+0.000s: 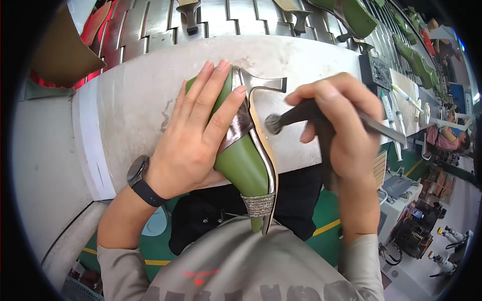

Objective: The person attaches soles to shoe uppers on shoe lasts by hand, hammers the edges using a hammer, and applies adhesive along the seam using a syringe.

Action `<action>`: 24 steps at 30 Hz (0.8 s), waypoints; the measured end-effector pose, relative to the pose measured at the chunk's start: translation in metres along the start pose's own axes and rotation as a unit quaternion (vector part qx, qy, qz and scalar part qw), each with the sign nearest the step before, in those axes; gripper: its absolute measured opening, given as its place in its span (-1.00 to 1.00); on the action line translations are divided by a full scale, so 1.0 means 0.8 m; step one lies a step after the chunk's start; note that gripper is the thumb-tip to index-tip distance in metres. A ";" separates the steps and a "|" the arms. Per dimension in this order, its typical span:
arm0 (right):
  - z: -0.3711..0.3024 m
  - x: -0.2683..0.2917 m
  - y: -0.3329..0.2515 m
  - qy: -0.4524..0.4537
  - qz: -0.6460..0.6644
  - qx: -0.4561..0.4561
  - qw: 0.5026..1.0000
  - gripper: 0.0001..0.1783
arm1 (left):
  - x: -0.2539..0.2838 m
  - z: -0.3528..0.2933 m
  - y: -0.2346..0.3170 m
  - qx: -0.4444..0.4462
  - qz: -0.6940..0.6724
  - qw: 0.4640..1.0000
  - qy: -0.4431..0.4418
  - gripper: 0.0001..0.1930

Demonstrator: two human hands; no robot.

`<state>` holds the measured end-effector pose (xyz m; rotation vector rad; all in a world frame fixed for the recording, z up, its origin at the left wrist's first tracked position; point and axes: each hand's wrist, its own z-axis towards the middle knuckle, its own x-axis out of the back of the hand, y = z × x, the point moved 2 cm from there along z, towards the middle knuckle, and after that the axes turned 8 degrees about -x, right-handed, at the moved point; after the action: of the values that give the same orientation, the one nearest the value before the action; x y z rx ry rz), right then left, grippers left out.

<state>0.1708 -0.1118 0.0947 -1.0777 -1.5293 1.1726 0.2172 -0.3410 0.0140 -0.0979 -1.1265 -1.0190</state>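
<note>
While left hand covers green shoe, hammer blurred, right hand gripping

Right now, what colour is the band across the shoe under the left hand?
The band is shiny metallic silver, crossing the green shoe form; the head view shows it best.

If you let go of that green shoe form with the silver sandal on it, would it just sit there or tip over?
Probably tip: the green shoe form stands on edge against the bench edge, steadied only by the left hand. It looks rigid and smooth, so likely hard and a bit slippery. The thin heel offers little support. The right hand holds only a brush.
</note>
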 end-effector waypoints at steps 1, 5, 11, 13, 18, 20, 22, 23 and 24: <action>-0.010 -0.003 -0.019 0.041 -0.086 0.030 0.995 -0.64 | 0.000 -0.005 0.000 0.002 0.008 1.000 0.002 0.03; -0.032 0.009 -0.034 0.153 0.190 0.137 0.960 -0.54 | 0.011 0.010 0.010 0.018 -0.031 0.999 -0.014 0.18; -0.007 -0.025 -0.015 -0.002 -0.009 -0.026 1.000 -0.66 | 0.016 0.005 0.012 0.026 -0.031 0.999 -0.029 0.15; 0.000 -0.021 -0.022 -0.010 -0.010 -0.064 0.998 -0.60 | 0.016 -0.003 0.005 0.044 -0.031 0.998 -0.027 0.15; -0.043 0.029 -0.047 0.119 0.194 0.120 0.966 -0.57 | 0.018 0.011 0.013 0.026 -0.042 0.998 -0.028 0.15; -0.018 -0.025 0.004 -0.012 0.076 -0.040 0.996 -0.68 | 0.019 0.008 0.012 0.022 -0.022 0.999 -0.035 0.15; -0.019 -0.028 0.001 -0.008 0.058 -0.053 0.997 -0.72 | 0.015 -0.004 0.010 0.029 -0.002 0.999 -0.015 0.16; -0.015 -0.027 0.004 -0.004 0.059 -0.052 0.997 -0.72 | 0.017 -0.004 0.012 0.025 -0.003 1.000 -0.016 0.16; -0.008 -0.024 0.010 -0.006 0.102 -0.064 0.993 -0.71 | 0.021 -0.001 0.013 0.035 0.013 0.999 -0.023 0.18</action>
<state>0.1818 -0.1279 0.0850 -1.3401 -1.5488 1.2333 0.2263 -0.3460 0.0309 -0.0811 -1.1991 -0.9578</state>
